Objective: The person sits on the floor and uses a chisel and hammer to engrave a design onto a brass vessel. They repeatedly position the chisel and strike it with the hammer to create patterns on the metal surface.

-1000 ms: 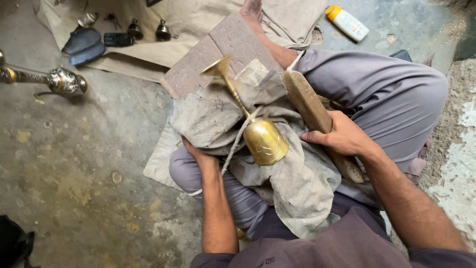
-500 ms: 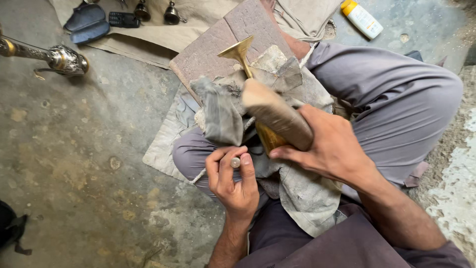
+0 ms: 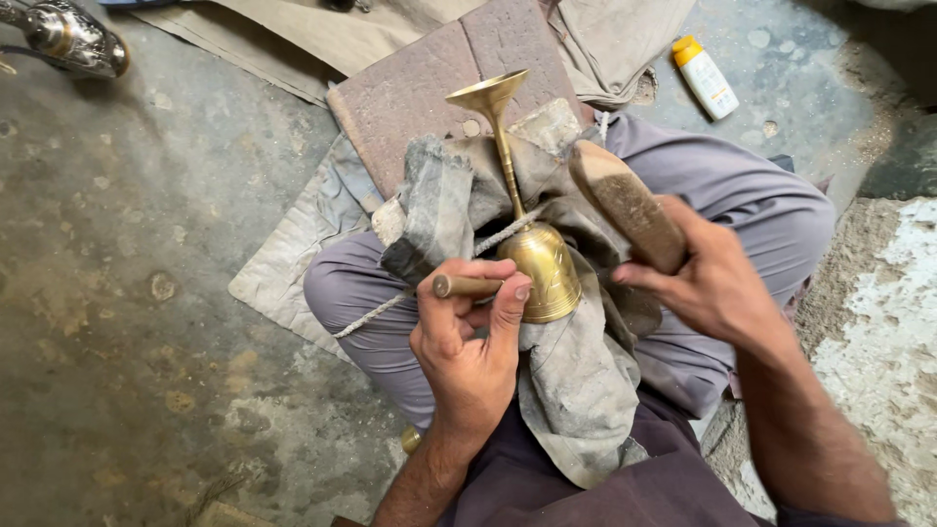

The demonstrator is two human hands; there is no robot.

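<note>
A brass goblet (image 3: pixel 532 256) lies on its side on grey rags (image 3: pixel 576 371) across my lap, its flared foot pointing away from me. My left hand (image 3: pixel 468 337) holds a short metal punch (image 3: pixel 459 286) with its tip against the goblet's cup. My right hand (image 3: pixel 712 283) grips a worn wooden mallet (image 3: pixel 625 203), raised just right of the goblet. A cord (image 3: pixel 390 304) runs over the stem and down the left side of my lap.
A reddish stone slab (image 3: pixel 429 88) lies beyond my knees on tan cloth (image 3: pixel 293 34). A white bottle with a yellow cap (image 3: pixel 705 78) rests at the upper right. A silvery metal vessel (image 3: pixel 68 39) sits at the upper left on the concrete floor (image 3: pixel 127 322).
My left hand has brought the punch up against the goblet's cup. The mallet in my right hand has swung off the goblet to its right, leaving the goblet in full view.
</note>
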